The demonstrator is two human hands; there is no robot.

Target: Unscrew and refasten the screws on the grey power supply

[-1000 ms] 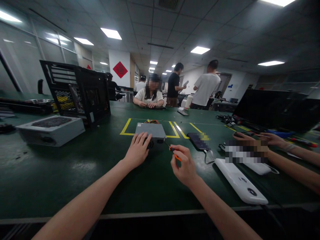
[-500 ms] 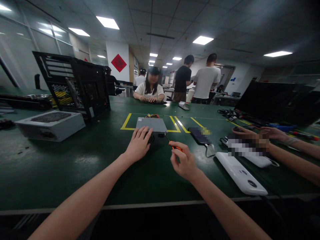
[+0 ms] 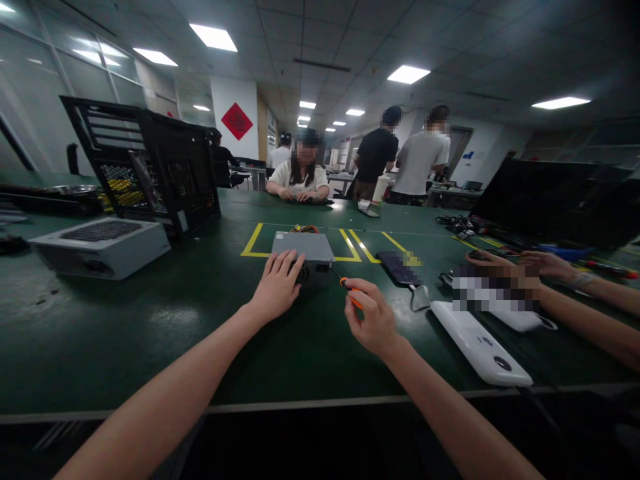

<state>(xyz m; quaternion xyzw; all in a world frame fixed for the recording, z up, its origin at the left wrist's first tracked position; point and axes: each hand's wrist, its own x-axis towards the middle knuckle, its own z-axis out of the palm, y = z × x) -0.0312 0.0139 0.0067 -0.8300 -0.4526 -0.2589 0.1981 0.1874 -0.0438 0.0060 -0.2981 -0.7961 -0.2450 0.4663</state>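
Observation:
A grey power supply box (image 3: 306,247) lies on the green table (image 3: 150,333) inside a yellow taped outline. My left hand (image 3: 277,285) rests on the box's near left corner, fingers spread over its top and front. My right hand (image 3: 373,319) is closed on a small screwdriver (image 3: 349,291) with an orange handle. Its thin shaft points at the lower right of the box's front face. Coloured wires (image 3: 303,229) stick out behind the box.
A black computer case (image 3: 150,167) and a second grey power supply (image 3: 100,247) stand at left. At right lie a dark phone (image 3: 400,267) and a white device (image 3: 480,343), and another person's hands (image 3: 530,263) work there. People sit and stand at the far side.
The view has tilted slightly, so everything sits lower and closer. My right hand with the screwdriver has shifted a little; my left hand stays on the box.

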